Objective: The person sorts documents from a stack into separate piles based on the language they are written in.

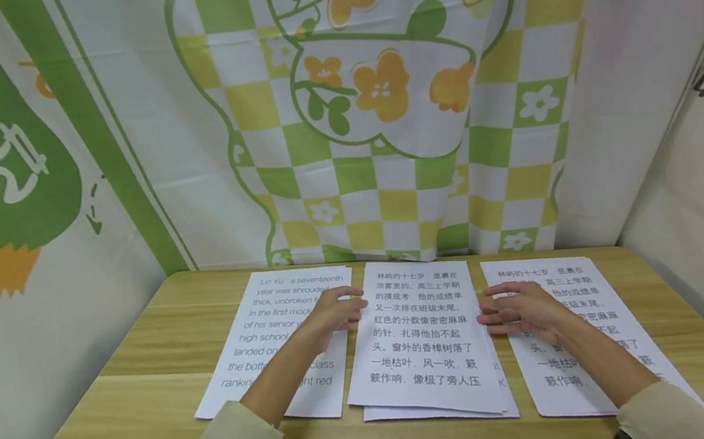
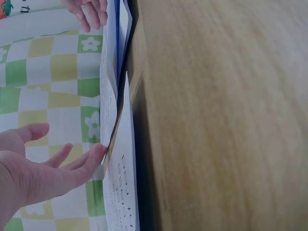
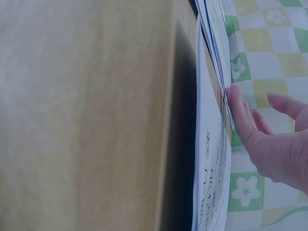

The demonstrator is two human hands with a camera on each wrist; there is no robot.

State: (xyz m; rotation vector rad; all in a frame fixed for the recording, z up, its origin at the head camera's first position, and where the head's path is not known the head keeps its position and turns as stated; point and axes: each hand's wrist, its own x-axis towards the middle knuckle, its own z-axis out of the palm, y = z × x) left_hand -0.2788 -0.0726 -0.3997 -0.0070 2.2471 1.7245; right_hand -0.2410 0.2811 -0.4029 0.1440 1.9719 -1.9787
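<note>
Three stacks of printed paper lie side by side on the wooden table. The middle stack has Chinese text on its top sheet, and a lower sheet sticks out at its bottom and right edges. My left hand is at its left edge, fingers loosely bent with nothing gripped; the left wrist view shows a fingertip close to the paper. At the right edge is my right hand, its fingers extended toward the stack. In the right wrist view, fingertips meet or nearly meet the paper edge; exact contact is unclear.
Under my left forearm lies an English-text stack. Another Chinese-text stack lies beneath my right forearm. A checkered, flower-patterned curtain hangs behind the wooden table, with printed cloth at both sides.
</note>
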